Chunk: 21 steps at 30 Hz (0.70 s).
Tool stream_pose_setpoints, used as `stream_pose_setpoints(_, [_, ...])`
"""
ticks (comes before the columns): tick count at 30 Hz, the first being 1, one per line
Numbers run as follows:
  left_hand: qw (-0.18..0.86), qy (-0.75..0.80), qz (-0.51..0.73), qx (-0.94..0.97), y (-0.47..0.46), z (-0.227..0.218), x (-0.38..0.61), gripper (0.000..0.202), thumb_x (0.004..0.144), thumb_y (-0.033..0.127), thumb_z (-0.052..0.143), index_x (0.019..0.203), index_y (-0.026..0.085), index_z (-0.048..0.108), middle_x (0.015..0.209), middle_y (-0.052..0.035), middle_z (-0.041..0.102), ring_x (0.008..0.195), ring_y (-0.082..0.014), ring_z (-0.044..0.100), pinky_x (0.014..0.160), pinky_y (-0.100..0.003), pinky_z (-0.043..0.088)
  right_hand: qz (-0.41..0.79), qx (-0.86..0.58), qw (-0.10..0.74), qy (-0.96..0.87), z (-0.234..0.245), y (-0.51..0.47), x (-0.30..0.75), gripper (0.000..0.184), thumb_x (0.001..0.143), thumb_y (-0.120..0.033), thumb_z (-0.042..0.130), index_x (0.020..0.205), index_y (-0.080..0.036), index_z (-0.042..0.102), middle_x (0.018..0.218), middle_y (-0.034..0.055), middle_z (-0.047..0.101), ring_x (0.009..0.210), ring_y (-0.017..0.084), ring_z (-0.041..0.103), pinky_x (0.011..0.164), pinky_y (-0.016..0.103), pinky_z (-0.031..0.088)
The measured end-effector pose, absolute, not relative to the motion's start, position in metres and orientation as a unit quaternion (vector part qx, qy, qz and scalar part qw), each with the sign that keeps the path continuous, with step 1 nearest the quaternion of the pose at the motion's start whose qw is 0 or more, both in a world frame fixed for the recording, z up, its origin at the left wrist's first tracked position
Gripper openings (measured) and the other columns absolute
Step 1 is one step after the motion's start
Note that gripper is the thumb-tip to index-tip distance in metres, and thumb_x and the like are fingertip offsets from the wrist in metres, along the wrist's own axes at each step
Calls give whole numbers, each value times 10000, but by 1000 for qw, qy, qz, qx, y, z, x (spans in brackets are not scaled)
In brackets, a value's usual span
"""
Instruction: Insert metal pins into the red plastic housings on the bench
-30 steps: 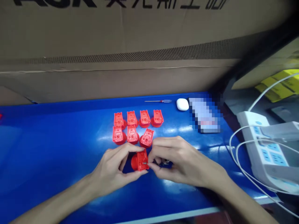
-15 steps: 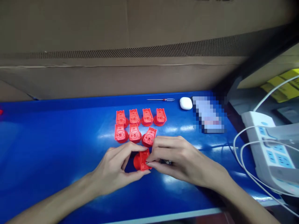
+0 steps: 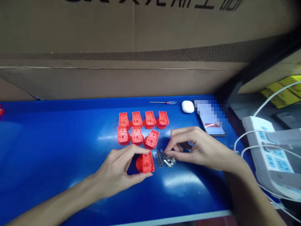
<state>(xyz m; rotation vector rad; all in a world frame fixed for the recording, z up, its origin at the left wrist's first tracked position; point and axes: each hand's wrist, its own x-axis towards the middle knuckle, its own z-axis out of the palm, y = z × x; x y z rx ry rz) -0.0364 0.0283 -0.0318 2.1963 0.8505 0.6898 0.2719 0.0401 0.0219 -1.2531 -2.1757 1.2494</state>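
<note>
While the left hand (image 3: pixel 115 171) grips a red plastic housing (image 3: pixel 146 163) on the blue workbench (image 3: pixel 47 157), the half-closed right hand (image 3: pixel 195 147) touches metal pins (image 3: pixel 162 159), hold unconfirmed; seven housings (image 3: pixel 137 128) lie beyond, before a cardboard box (image 3: pixel 117 31).

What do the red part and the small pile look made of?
The red part in the left hand looks like moulded plastic: opaque, glossy, crisply formed. The pile of pins by the right hand looks like metal, thin with a grey sheen; which metal is unclear.
</note>
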Motion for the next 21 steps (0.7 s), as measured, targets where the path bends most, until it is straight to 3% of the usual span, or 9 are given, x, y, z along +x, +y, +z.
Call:
stream_pose_setpoints(8, [339,331,262,841,28,-32,-36,459,928,379,880,1304,252,651,771,88,620,527,-69,436,509,-210,373,424,-444,147,-775,15,40,264,130,991,-200,767,885,-230,835,841,-3,713,721,145,625,649,281,427])
stream_pose_setpoints(21, [334,335,259,842,27,-32,-38,464,923,389,886,1300,247,657,775,80,631,539,-73,455,518,-213,390,385,-467,151,-782,11,43,269,119,1009,-211,752,915,-233,823,895,-1,696,777,147,637,698,274,445])
